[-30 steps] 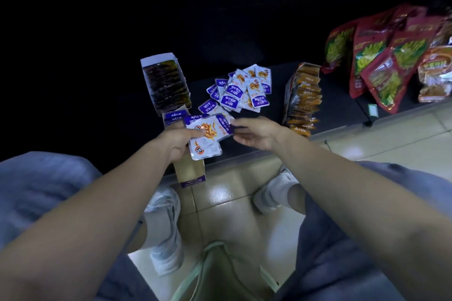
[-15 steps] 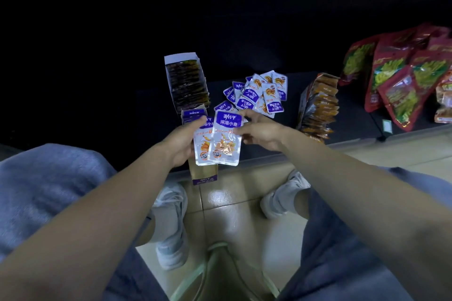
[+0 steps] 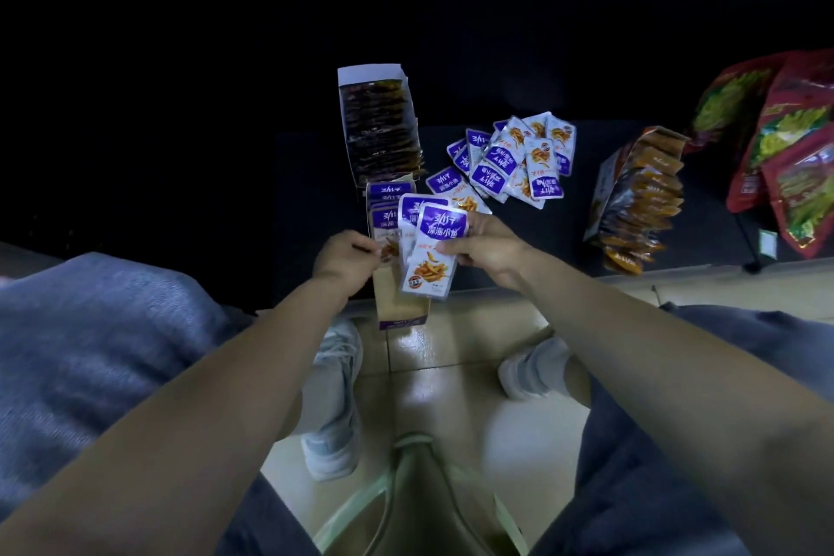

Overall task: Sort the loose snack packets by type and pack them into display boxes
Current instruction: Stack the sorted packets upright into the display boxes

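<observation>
My right hand [image 3: 485,246] grips a small stack of purple-and-white snack packets [image 3: 431,253], held upright just above a tan display box [image 3: 401,307]. That box lies open at the black mat's near edge with several purple packets [image 3: 388,201] standing at its far end. My left hand [image 3: 345,257] is at the box's left side, fingers curled against the stack's lower left edge. A loose pile of purple packets [image 3: 514,160] lies on the mat beyond my right hand.
A white display box of dark brown packets [image 3: 381,126] lies behind the tan box. A box of orange packets [image 3: 641,203] is at the right, with large red snack bags [image 3: 789,135] further right. Tiled floor and my shoes lie below the mat's edge.
The stack of purple packets turned from sideways to upright and passed mainly into my right hand. Both hands stayed over the tan box while the head view shifted left.
</observation>
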The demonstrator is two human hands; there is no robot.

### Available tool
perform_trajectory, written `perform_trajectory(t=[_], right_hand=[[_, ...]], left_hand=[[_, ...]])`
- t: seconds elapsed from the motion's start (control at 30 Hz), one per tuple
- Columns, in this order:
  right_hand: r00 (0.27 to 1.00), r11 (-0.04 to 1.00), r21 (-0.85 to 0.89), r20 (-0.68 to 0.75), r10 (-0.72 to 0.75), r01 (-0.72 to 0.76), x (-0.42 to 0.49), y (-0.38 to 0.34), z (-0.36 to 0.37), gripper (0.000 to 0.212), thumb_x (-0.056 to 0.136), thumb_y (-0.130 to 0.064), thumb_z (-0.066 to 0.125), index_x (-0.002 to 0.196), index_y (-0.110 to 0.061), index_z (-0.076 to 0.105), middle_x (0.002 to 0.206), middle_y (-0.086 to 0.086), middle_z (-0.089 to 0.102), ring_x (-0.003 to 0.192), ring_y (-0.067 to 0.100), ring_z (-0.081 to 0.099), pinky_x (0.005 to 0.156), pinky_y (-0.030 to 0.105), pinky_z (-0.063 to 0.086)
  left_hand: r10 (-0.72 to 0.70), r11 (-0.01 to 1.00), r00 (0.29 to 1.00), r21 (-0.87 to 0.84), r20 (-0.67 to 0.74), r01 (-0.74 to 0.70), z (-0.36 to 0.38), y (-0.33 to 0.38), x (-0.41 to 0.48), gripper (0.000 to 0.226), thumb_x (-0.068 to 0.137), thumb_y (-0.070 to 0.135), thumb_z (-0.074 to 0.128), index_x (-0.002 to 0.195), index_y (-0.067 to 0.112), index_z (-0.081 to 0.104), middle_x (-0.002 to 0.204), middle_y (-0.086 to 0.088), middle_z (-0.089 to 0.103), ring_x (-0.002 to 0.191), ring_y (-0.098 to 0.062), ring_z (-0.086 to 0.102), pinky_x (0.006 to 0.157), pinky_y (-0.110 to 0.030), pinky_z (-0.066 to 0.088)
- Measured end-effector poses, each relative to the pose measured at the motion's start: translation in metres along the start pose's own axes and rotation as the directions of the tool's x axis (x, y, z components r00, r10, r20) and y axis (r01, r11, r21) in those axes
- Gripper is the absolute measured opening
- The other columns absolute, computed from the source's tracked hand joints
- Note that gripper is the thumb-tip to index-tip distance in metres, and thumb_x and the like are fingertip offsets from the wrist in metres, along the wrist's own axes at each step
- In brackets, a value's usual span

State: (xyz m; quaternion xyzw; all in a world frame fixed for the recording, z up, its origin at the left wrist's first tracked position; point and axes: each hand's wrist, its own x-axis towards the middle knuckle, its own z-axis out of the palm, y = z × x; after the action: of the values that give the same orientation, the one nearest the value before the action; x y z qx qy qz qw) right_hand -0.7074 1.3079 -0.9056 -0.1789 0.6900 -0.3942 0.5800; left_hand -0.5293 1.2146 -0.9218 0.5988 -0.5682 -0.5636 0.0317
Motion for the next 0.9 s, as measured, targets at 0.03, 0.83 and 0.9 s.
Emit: perform_trajectory(t=[0.03,0.83,0.9], right_hand=[[1.0,1.0,0.008,0.003,-0.001,0.001,0.002,-0.001,0.0,0.029,0.084,0.004,0.066,0.107,-0.011,0.059,0.101,0.004,0.07,0.088,0.011,0.066,0.057,0.014,0.049],[0.888,0.921,-0.335,-0.336,-0.314,0.198,0.05,0.015,0.049,0.039,0.08,0.003,0.068,0.108,-0.011,0.045,0.081,-0.007,0.049,0.068,0.004,0.052,0.07,0.022,0.048],[0.897,0.919,-0.322,-0.298,-0.327,0.228,0.048,0.013,0.05,0.035,0.081,0.005,0.066,0.103,-0.013,0.045,0.082,-0.007,0.051,0.07,0.006,0.053,0.066,0.019,0.049]], left_hand=[[-0.006,0.999,0.999,0.039,-0.034,0.007,-0.002,-0.003,0.004,0.017,0.082,0.013,0.067,0.094,0.021,0.057,0.106,-0.012,0.066,0.091,-0.024,0.063,0.083,-0.036,0.054],[-0.011,0.96,0.999,0.279,0.048,-0.003,0.009,-0.021,0.019,0.042,0.077,0.013,0.076,0.107,0.021,0.047,0.099,-0.006,0.067,0.09,-0.022,0.066,0.084,-0.042,0.056],[0.009,0.953,0.999,0.301,0.039,-0.02,0.008,-0.019,0.015,0.041,0.079,0.018,0.076,0.111,0.018,0.05,0.1,-0.005,0.068,0.09,-0.021,0.066,0.083,-0.04,0.055]])
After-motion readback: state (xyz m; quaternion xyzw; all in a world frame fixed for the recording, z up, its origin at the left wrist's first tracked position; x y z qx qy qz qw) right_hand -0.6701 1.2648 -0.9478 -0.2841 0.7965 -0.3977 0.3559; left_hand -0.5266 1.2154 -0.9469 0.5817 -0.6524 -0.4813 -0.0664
